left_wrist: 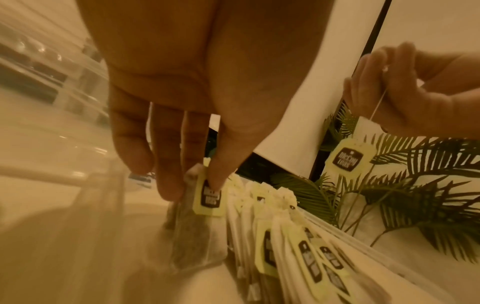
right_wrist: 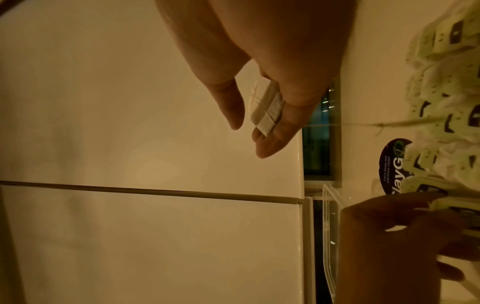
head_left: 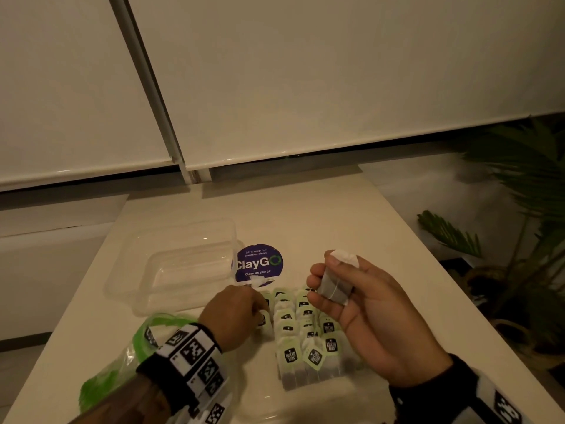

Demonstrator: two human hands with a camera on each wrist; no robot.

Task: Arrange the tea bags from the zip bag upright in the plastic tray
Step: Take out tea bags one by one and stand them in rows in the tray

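A clear plastic tray (head_left: 128, 289) stands at the left of the white table, and I see no tea bags in it. Rows of tagged tea bags (head_left: 305, 335) lie overlapped at the table's middle. My left hand (head_left: 262, 312) reaches into their left edge and pinches one tea bag (left_wrist: 193, 236) by its tag (left_wrist: 209, 197). My right hand (head_left: 321, 286) is raised above the pile, thumb and fingers holding another tea bag (head_left: 334, 290), whose tag (left_wrist: 350, 158) dangles on its string. The green-edged zip bag (head_left: 122, 359) lies under my left forearm.
A round purple ClayGo sticker (head_left: 260, 264) is on the table behind the pile. Potted palm leaves (head_left: 519, 215) stand off the table's right edge. White panels (head_left: 305, 71) rise behind the table.
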